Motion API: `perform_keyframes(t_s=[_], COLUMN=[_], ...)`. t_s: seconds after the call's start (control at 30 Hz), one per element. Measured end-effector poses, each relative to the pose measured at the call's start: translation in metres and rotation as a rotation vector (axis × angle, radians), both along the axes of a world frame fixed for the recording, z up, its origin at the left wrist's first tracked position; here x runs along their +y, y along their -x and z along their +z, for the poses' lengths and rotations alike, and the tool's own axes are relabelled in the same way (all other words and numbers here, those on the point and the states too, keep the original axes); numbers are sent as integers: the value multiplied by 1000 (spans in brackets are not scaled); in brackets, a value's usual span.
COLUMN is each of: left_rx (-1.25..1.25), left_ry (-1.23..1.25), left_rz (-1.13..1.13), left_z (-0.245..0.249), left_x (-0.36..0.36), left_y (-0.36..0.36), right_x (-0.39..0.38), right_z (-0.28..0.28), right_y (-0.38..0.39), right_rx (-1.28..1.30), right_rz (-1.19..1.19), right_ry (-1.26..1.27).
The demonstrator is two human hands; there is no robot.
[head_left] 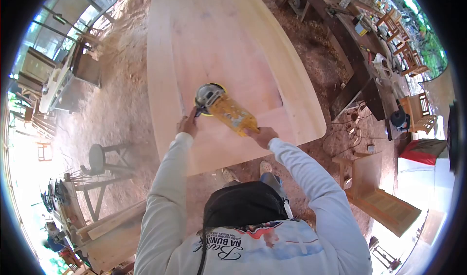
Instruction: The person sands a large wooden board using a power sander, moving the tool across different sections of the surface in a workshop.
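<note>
1. Both hands were on the yellow sander (228,110). The left hand (187,125) was closed around the small side handle. The right hand (262,136) was closed around the back end. The hands were apart, one on each side of the tool.
2. The sander sat on the big wooden board (219,41), near the edge closest to the person. Its round disc (208,97) pointed away from the body and seemed to touch the wood.
3. To do this step well, I think the disc needed to lie almost flat. A tipped disc would likely dig a dent into the soft, pale wood.
4. A light, even push from both hands looked best. Pushing hard in one spot could burn or scoop the board.
5. Slow, smooth moves along the board would probably work better than quick jerks, so no patch got missed.
6. A raised line ran across the board just beside the disc. That spot called for care, because the disc could catch there and jump.
7. Both arms were stretched out, so a firm stand close to the board would help the person stay steady.
8. Sawdust (121,105) covered the ground, and a stool (97,158) stood well apart on the left. I could not see the sander's cord, so I cannot tell whether it lay clear of the disc.
</note>
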State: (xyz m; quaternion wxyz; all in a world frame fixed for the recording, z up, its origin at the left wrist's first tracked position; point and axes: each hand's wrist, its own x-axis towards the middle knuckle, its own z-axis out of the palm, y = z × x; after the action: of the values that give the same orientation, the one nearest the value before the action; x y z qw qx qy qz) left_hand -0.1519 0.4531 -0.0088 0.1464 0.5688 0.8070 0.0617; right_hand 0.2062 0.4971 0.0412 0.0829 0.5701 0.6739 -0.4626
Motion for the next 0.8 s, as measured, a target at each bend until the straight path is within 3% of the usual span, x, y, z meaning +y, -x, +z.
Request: perform_keyframes(t_s=[0.2,0.3,0.4,0.5,0.6,0.67,0.8], left_rx=[-70,-118,-225,-190,-286,-272,-278], left_ry=[-64,-52,-82,-29,54,125,-10], left_rz=[-183,-255,-361,-374,-411,-383,-324], left_z=[15,22,13,24,37,47,32], left_x=[68,94,121,136,143,140,115], left_y=[-117,-174,-223,-276,-296,-299,-273], right_x=[4,5,-1,-6,-15,-17,-26], right_z=[-22,14,-35,-36,3,-11,-40], right_y=[-114,-157,-213,-259,-261,-268,-254], right_rx=[71,115,293,15,41,80,94], right_rz=[-260,-403,-447,-510,-651,-623,-590], right_ry=[-81,7,-455,-361,-251,-298,-313])
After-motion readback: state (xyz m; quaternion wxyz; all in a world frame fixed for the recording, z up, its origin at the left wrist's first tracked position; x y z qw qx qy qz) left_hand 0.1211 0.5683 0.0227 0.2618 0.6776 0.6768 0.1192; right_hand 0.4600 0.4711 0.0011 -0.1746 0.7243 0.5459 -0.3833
